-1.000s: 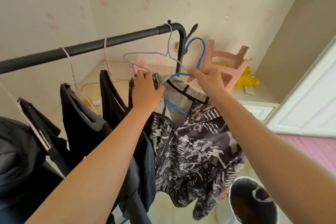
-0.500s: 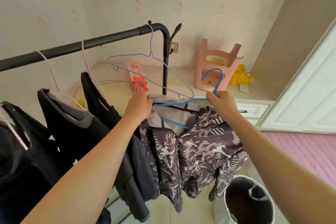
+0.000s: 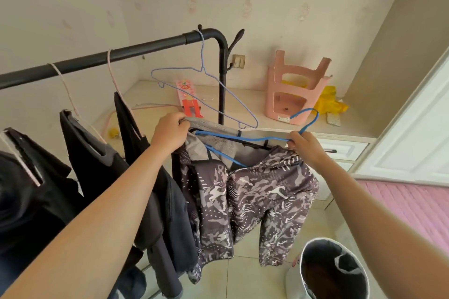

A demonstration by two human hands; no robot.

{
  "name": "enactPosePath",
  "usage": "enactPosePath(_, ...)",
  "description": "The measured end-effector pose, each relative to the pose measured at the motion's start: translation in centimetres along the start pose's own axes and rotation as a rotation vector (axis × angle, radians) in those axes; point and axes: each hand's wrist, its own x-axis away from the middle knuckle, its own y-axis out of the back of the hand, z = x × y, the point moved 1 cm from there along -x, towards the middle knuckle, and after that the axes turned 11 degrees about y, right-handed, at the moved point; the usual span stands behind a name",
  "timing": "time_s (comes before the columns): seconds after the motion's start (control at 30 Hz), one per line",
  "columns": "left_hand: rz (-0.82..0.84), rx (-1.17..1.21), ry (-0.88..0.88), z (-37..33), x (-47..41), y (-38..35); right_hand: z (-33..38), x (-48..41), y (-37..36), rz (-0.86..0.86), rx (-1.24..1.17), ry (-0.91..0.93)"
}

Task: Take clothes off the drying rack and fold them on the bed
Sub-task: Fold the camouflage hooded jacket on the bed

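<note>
The left hand [image 3: 170, 132] is closed on the collar of a grey camouflage-print jacket [image 3: 255, 199], fingers bunched over the mesh lining at its left shoulder. The right hand [image 3: 307, 147] pinches a blue wire hanger [image 3: 243, 138] just below its hook, which curves up above the knuckles. The hanger is clear of the drying rack [image 3: 116, 54] and held below the black top bar, in front of the rack's end post. One of its arms runs across the open neck, while the other dips inside the jacket. The jacket hangs between the two hands, its body and sleeves drooping toward the tiled floor. Beside it on the left, several dark garments [image 3: 97, 167] hang from pale pink hangers on the bar, and an empty lilac wire hanger [image 3: 203, 53] hooks over the bar's bend. Behind, a pink plastic stool [image 3: 295, 90] lies on a cream counter next to a yellow cloth [image 3: 330, 102]. A lined bin [image 3: 335, 269] stands on the floor at lower right, near the pink-covered bed [image 3: 413, 206]
</note>
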Motion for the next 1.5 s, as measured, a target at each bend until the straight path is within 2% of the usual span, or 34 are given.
enactPosePath(0.13,-0.03,-0.026,0.02,0.9,-0.6,0.9,-0.5,-0.5,-0.3,0.029,-0.121,0.05)
enactPosePath(0.23,-0.032,-0.031,0.068,1.9,-1.0,1.4,-1.2,-1.0,-0.1,-0.074,-0.477,0.011)
enactPosePath(0.3,-0.021,-0.002,0.087,2.1,-1.0,1.4,-1.2,-1.5,-0.3,-0.081,-0.591,-0.008)
enactPosePath(0.5,0.032,0.059,0.09,1.4,-0.1,0.1,2.8,-3.5,-3.3,0.031,-0.354,0.116)
enactPosePath(0.77,0.07,0.053,0.132,2.7,0.4,-0.1,11.2,-5.8,-8.2,0.117,-0.239,0.282)
enactPosePath(0.87,0.075,0.051,0.132,3.1,0.6,0.2,13.8,-7.0,-10.1,0.15,-0.043,0.362)
enactPosePath(1.0,0.052,0.066,0.131,3.3,1.0,0.8,17.2,-8.1,-12.5,0.202,0.143,0.372)
enactPosePath(1.27,0.024,0.146,0.157,3.7,1.7,1.9,23.7,-10.5,-16.1,0.19,0.127,0.384)
enactPosePath(1.5,0.077,0.191,0.174,4.6,1.4,2.2,23.3,-11.6,-19.4,0.236,0.056,0.267)
